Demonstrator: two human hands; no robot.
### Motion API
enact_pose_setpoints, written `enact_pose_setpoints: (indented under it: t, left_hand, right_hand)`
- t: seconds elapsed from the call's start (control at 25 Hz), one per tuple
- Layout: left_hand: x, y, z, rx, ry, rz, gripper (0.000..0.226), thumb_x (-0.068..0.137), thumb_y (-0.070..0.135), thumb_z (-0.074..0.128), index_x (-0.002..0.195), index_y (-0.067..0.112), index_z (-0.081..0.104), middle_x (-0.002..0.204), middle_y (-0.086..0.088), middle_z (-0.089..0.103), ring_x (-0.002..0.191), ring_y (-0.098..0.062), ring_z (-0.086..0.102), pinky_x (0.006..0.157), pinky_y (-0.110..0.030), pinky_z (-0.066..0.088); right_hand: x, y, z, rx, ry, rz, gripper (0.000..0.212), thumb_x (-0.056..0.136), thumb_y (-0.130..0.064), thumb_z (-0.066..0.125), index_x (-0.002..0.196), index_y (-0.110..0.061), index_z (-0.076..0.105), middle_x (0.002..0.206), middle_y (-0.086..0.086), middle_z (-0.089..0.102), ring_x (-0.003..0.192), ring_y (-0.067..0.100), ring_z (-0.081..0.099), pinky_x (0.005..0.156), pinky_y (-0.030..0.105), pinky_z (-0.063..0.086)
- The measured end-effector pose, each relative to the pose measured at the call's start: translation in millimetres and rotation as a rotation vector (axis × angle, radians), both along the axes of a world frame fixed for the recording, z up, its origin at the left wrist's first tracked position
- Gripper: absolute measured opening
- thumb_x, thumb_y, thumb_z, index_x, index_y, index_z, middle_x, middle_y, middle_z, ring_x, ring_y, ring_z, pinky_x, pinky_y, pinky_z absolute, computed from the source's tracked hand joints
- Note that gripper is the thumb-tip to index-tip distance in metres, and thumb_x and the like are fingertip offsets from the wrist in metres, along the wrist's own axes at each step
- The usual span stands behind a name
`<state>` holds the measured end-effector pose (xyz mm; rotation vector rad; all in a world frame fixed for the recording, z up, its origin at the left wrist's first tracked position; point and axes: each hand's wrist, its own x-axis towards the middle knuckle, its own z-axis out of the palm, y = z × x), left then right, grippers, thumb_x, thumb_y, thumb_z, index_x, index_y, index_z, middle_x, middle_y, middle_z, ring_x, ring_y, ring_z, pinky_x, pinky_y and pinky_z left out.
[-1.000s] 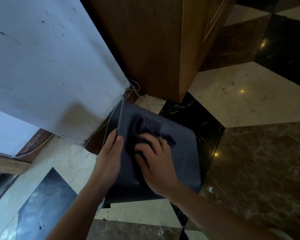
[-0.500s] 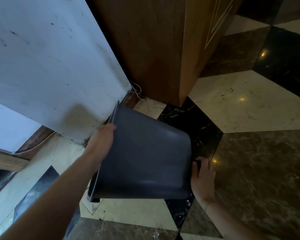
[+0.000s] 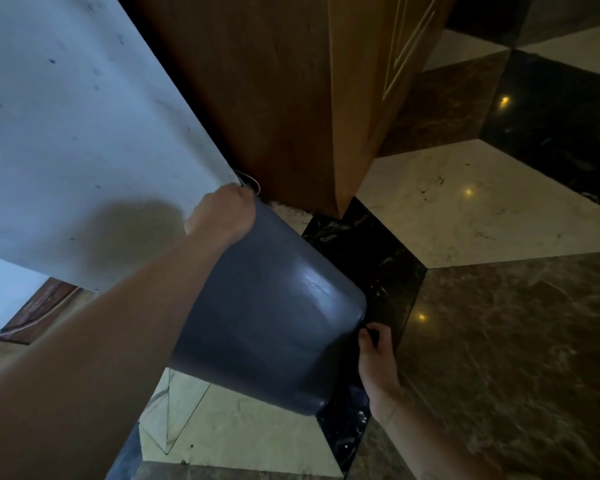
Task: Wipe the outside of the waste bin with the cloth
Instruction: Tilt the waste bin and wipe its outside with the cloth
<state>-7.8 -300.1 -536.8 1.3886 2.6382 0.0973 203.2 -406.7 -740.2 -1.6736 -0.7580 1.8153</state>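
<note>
The dark grey waste bin [image 3: 271, 317] is tipped over, one smooth side facing up, in the corner between wall and cabinet. My left hand [image 3: 224, 214] grips the bin's far upper edge near the wall. My right hand [image 3: 376, 355] is at the bin's lower right side, fingers curled against it. The dark cloth is barely visible; a dark bit [image 3: 369, 336] sits under the right fingers, and I cannot tell for sure that it is the cloth.
A white wall [image 3: 84, 133] stands to the left and a wooden cabinet [image 3: 274, 98] right behind the bin. White cables [image 3: 250, 183] lie in the corner. The floor is glossy marble in black, cream and brown tiles [image 3: 499, 341].
My right hand left the bin's upper face, where it pressed the cloth, and went down to the bin's right side. My left hand slid up to the far edge; the bin turned.
</note>
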Motion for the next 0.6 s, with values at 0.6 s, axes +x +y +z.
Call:
enact_pose_setpoints:
  t: [0.6]
  left_hand:
    - [5.7,-92.4,44.1,0.188,0.019,-0.432,0.047,0.097,0.057,0.022,0.066,0.025,0.039,0.055,-0.005,0.049,0.049,-0.023,0.052,0.046,-0.034,0.036]
  right_hand:
    - [15.6,5.8,12.3,-0.15,0.328,-0.397,0.031,0.102,-0.017,0.045,0.13,-0.008,0.054,0.13,0.016,0.061,0.12,0.036,0.058,0.106,0.052,0.045]
